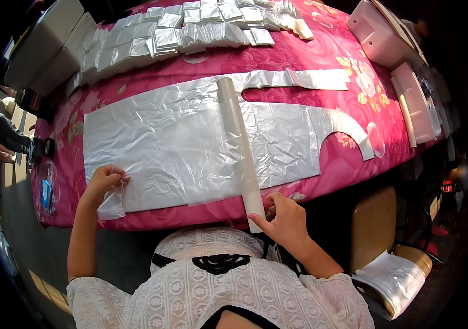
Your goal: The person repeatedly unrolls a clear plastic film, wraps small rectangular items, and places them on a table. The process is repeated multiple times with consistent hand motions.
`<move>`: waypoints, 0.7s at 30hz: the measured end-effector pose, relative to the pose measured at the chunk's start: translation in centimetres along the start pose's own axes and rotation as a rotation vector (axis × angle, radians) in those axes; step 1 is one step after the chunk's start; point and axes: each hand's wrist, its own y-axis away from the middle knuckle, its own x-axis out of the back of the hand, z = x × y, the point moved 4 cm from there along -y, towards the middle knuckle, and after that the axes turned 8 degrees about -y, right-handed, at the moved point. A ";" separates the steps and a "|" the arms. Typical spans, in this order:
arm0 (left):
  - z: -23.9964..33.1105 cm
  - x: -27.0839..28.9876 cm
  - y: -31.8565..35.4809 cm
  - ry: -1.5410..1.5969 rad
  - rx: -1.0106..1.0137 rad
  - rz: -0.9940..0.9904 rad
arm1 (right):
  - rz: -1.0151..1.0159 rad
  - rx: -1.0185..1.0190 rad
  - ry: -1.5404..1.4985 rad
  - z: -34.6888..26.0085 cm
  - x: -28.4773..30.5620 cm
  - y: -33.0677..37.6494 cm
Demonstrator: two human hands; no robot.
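Note:
A large, wrinkled whitish plastic sheet lies flat across the table, its right end cut into curved, strap-like arms. My left hand is closed in a pinch on its near left corner, where a flap of clear film hangs over the table edge. Across the sheet, from far to near, rests a long pale tube. Its near end sticks out past the table edge, and my right hand grips it there with the thumb on top. Whether the sheet is one layer or several, I cannot tell.
A pink floral cloth covers the table. Rows of folded plastic packets line the far side. White foam boxes stand at the far right, pale boxes at far left. A blue packet lies near the left edge. A chair holds folded plastic.

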 end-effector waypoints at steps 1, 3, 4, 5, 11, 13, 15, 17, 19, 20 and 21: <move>-0.4 1.1 0.0 -0.074 -0.003 0.029 | -0.087 -0.059 -0.035 0.4 -0.9 0.3; 0.2 2.2 0.4 -0.398 -0.112 0.178 | -0.259 -0.182 -0.103 1.0 -2.3 0.9; 1.4 2.7 1.0 -0.647 -0.218 0.298 | -0.268 -0.220 -0.154 1.1 -2.5 1.0; 2.7 2.9 1.9 -0.897 -0.326 0.418 | -0.269 -0.227 -0.154 1.1 -2.5 1.0; 12.9 -12.7 3.5 -0.702 -0.943 0.328 | -0.262 -0.281 -0.239 1.4 -2.2 0.9; 13.1 -17.9 1.9 -0.636 -1.046 0.274 | -0.292 -0.296 -0.265 1.8 -2.4 1.3; 12.3 -22.0 -0.8 -0.643 -1.039 0.254 | -0.312 -0.282 -0.265 2.2 -2.7 1.5; 11.0 -24.3 -2.8 -0.728 -0.970 0.239 | -0.368 -0.251 -0.258 2.3 -2.5 1.1; 11.3 -25.3 -2.6 -0.815 -0.979 0.264 | -0.452 -0.200 -0.261 2.2 -2.1 0.3; 11.3 -25.5 -2.6 -0.857 -0.979 0.280 | -0.465 -0.165 -0.192 2.7 -2.2 -0.5; 11.2 -25.6 -2.6 -0.899 -0.976 0.286 | -0.440 -0.183 -0.225 2.5 -1.5 -1.8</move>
